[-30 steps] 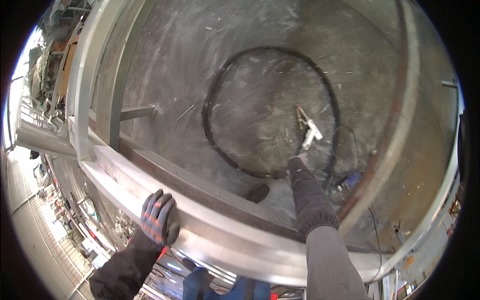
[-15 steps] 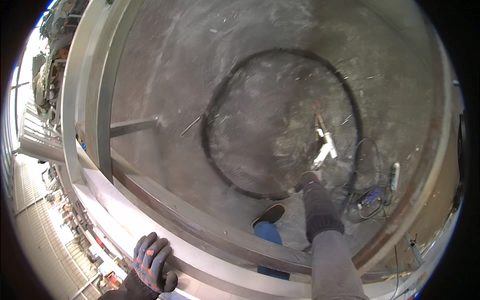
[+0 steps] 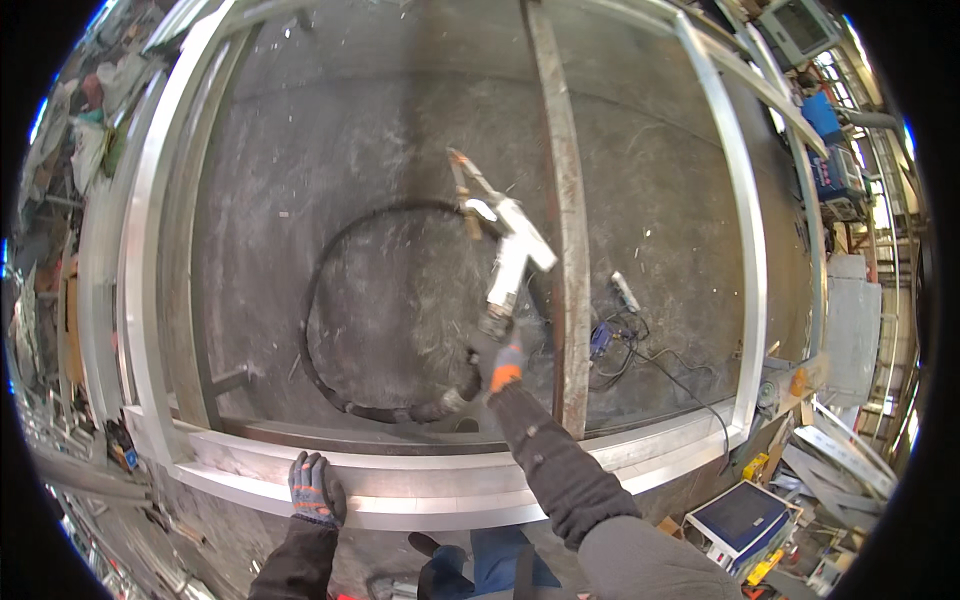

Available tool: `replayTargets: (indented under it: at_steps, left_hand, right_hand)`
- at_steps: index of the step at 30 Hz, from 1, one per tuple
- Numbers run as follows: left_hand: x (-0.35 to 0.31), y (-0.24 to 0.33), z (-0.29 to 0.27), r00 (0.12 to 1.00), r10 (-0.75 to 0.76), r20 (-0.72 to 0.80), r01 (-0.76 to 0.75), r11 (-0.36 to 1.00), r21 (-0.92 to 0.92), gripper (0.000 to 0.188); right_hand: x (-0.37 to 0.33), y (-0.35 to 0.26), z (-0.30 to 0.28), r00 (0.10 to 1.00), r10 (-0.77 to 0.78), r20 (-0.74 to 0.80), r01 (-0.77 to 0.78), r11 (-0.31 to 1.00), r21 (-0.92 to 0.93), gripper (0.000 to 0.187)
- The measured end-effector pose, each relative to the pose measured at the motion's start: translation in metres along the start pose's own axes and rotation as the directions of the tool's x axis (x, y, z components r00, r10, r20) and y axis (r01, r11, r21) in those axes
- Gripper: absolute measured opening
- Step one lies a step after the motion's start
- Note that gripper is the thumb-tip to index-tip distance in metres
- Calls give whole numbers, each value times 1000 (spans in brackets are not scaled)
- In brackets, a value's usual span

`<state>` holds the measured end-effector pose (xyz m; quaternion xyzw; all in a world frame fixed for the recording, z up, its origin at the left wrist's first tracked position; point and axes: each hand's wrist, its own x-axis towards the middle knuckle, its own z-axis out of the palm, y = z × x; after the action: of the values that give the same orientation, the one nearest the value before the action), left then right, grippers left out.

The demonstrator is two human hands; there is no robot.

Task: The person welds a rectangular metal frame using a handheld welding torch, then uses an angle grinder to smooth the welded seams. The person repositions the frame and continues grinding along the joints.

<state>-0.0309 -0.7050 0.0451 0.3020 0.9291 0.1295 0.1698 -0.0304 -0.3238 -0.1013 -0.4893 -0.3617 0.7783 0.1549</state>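
My right hand (image 3: 506, 365), gloved in grey and orange, is closed round the rear grip of a handheld welding gun (image 3: 513, 255). The gun has a silver-white body and a slim copper-coloured nozzle that points up and left in the picture. A thick black hose (image 3: 312, 320) runs from the gun's rear and loops over the dark floor. My left hand (image 3: 312, 488), in a matching glove, rests on the near silver rail of a large rectangular metal frame (image 3: 430, 490). Its fingers lie over the rail, with the thumb apart.
A darker steel bar (image 3: 568, 230) crosses the frame just right of the gun. Beyond it lie a white tube (image 3: 625, 292) and a blue device (image 3: 601, 340) with tangled cables. A boxed machine (image 3: 742, 525) stands at lower right, near loose metal offcuts (image 3: 835, 470).
My right hand has lifted the welding gun off the floor, and the hose has shifted with it. The view has swung to show the whole frame. My left hand stays on the rail.
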Motion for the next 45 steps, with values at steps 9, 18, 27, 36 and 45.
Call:
replayTargets:
  at_steps: [9,18,27,36,45]
  left_hand:
    - [-6,-39,50,968,-200,150,188,978,94,55]
    - [-9,-59,74,997,5,-83,-1,999,49,55]
    - [9,-36,56,995,-95,40,92,994,65,52]
    - [-98,-82,26,985,-170,16,154,843,-516,52]
    - [-406,-150,70,289,-816,501,909,70,-411,53]
  right_hand:
    - [-22,-47,-118,650,-501,-571,122,811,-572,34]
    - [5,-26,-170,968,59,-243,-166,-576,-800,44]
    - [-143,-39,-192,888,-415,-198,-48,346,-937,43]
    - [-322,89,-173,982,-186,-14,111,639,-761,32]
    - [-327,93,1,817,101,567,539,214,-815,29]
